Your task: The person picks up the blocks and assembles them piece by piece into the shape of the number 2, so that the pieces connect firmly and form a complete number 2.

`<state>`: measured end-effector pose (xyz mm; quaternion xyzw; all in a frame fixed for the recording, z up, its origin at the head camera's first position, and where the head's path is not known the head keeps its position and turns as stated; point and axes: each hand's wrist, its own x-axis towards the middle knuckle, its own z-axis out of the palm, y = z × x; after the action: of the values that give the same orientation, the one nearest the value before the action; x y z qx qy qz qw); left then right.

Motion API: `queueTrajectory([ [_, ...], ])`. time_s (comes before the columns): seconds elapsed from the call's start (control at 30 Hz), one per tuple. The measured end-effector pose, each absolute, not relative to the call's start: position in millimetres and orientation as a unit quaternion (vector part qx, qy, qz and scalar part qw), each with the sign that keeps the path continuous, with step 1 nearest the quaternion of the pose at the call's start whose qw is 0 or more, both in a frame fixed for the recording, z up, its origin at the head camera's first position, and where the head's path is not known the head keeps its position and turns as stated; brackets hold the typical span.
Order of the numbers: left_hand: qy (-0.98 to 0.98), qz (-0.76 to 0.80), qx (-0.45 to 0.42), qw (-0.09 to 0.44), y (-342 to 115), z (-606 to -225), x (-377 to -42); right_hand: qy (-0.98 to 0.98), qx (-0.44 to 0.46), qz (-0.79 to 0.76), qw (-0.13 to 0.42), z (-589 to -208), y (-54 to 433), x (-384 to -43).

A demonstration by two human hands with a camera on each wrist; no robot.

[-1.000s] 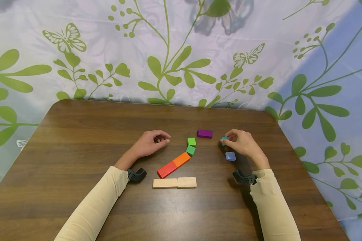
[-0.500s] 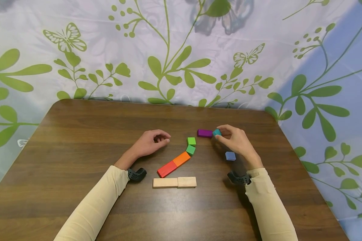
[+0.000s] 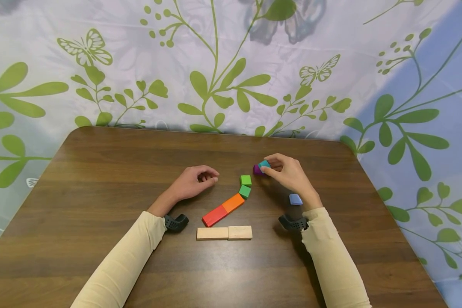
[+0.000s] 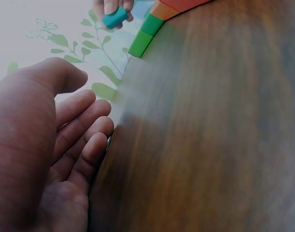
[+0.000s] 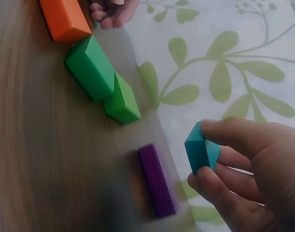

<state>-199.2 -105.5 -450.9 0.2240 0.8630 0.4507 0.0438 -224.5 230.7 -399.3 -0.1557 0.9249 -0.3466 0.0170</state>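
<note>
One teal block (image 5: 197, 149) in right fingers (image 5: 216, 187), two green blocks (image 5: 92, 70)

From the head camera, the teal block (image 3: 264, 164) and right hand (image 3: 288, 173) partly hide the purple block (image 3: 256, 170); the near edge of the desk (image 3: 215, 273) is cut off.

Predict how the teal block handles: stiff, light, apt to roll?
The teal block is likely stiff: its edges look crisp and straight. Probably light, as the right grip holds it in a mere pinch. Rolling seems unlikely, given its flat faces.
</note>
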Motion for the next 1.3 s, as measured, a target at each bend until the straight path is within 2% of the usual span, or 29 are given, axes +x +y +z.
queueTrajectory([
  [0.47, 0.861, 0.454, 0.225, 0.042, -105.4, -450.4, -200.1, 0.917, -0.171, -0.359, 0.027, -405.4, 204.0, -231.9],
  [1.3, 0.86, 0.457, 0.225, 0.041, -105.0, -451.5, -199.5, 0.916, -0.187, -0.356, 0.002, -421.6, 178.0, -239.4],
])
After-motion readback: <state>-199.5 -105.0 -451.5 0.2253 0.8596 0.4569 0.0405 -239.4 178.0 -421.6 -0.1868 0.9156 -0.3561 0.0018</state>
